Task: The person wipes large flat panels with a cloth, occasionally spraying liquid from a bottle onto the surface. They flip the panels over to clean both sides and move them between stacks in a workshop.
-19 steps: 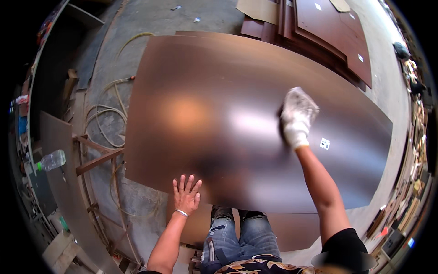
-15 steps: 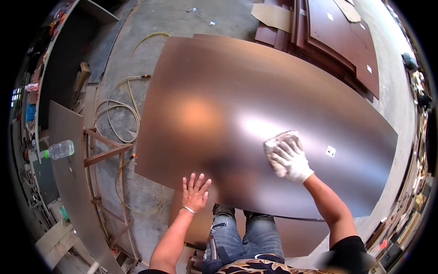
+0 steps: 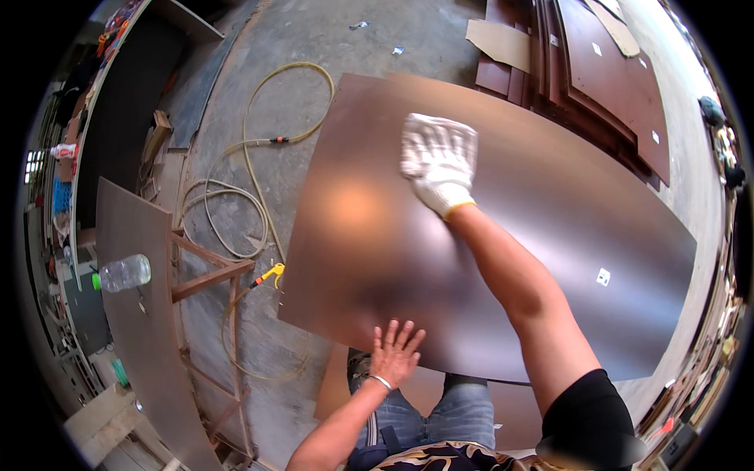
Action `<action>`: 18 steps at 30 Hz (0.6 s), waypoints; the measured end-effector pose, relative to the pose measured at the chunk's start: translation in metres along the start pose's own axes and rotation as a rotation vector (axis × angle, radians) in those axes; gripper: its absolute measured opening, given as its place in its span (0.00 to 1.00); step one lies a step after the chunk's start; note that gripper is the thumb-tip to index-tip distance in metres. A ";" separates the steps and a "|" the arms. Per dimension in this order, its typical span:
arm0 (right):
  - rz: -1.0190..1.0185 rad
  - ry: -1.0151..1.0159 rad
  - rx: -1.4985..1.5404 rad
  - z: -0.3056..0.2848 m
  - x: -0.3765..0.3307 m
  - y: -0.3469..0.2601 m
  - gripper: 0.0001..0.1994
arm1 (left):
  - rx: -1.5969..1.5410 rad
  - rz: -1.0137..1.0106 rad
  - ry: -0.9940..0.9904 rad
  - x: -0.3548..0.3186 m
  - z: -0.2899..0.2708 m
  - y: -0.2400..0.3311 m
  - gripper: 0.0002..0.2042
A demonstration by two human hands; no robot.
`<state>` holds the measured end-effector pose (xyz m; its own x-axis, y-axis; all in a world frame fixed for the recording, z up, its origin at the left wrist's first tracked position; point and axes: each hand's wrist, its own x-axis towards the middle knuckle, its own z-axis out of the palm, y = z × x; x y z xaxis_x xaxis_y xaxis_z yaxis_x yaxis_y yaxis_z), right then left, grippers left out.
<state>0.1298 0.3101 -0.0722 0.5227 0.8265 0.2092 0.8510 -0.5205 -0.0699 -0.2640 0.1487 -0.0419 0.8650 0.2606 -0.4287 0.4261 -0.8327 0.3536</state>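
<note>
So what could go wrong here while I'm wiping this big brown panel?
The glossy brown panel overhangs your legs, steadied only by the bare left hand flat at its near edge; a hard push from the white-gloved right hand might shift it. The yellow hose looped on the concrete floor could trip you.

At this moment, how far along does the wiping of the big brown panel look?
Progress is hard to judge: the glossy brown panel shows no clear line between wiped and unwiped areas. In hand: the gloved right hand presses flat on the panel's far left part, while the bare left hand lies spread at its near edge, steadying it. The right end, around the small white sticker, is not under either hand.
</note>
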 end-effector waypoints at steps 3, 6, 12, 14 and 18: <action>-0.063 -0.111 0.097 0.006 0.072 -0.053 0.33 | -0.031 0.078 -0.045 -0.004 0.004 -0.006 0.33; -0.025 0.067 0.110 0.024 0.101 -0.069 0.31 | -0.058 0.152 -0.193 0.004 -0.013 -0.004 0.33; -0.299 0.005 0.157 -0.006 0.027 -0.080 0.30 | -0.066 0.345 -0.250 -0.003 -0.039 -0.048 0.36; -0.002 -0.124 -0.046 -0.026 0.015 -0.027 0.32 | 0.033 0.437 -0.202 -0.002 -0.043 -0.070 0.36; 0.408 -0.185 -0.311 -0.043 -0.105 0.081 0.31 | -0.120 0.535 -0.304 0.007 -0.055 -0.069 0.39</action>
<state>0.1411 0.1719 -0.0578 0.8317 0.5531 0.0482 0.5363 -0.8228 0.1881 -0.2732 0.2348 -0.0235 0.8601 -0.3427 -0.3778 -0.0029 -0.7440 0.6682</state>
